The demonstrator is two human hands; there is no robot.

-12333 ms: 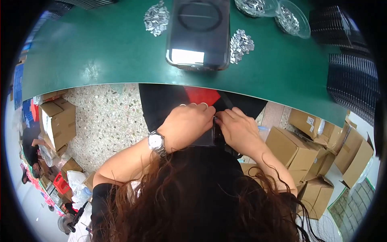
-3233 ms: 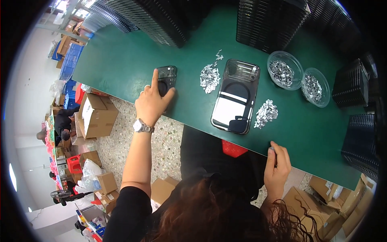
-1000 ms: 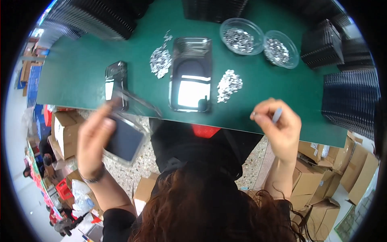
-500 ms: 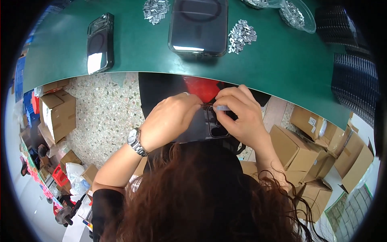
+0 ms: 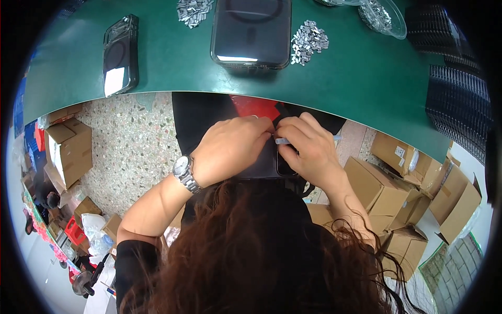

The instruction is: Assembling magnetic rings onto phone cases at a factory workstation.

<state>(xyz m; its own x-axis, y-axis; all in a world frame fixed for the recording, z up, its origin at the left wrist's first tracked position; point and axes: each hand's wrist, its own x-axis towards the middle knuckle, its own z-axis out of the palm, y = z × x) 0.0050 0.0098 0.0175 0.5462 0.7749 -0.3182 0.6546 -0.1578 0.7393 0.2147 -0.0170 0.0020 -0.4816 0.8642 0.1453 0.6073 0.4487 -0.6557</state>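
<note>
Over my lap, below the table edge, lies a dark see-through phone case (image 5: 260,170) with a black camera frame, partly covered by my hands. My left hand (image 5: 232,144), its wrist in a silver watch (image 5: 184,171), is closed at the case's far edge with the fingertips together. Close beside it, my right hand (image 5: 309,149) pinches a thin whitish translucent stick (image 5: 282,141), its tip end pointing at the left fingertips. Whatever small piece may be between the fingertips is hidden. A red patch (image 5: 253,107) shows on black fabric just beyond my hands.
On the green table (image 5: 172,63) stand a stack of phone cases (image 5: 251,36) and a smaller stack (image 5: 121,55). Small metal pieces lie in a left pile (image 5: 194,11) and a right pile (image 5: 310,42). A clear bowl (image 5: 381,18) and rows of cases (image 5: 455,107) stand right. Cardboard boxes (image 5: 379,183) flank me.
My left hand has moved right along the case's edge, up against my right fingertips. The stick now shows on both sides of my right hand. The whole view has shifted slightly.
</note>
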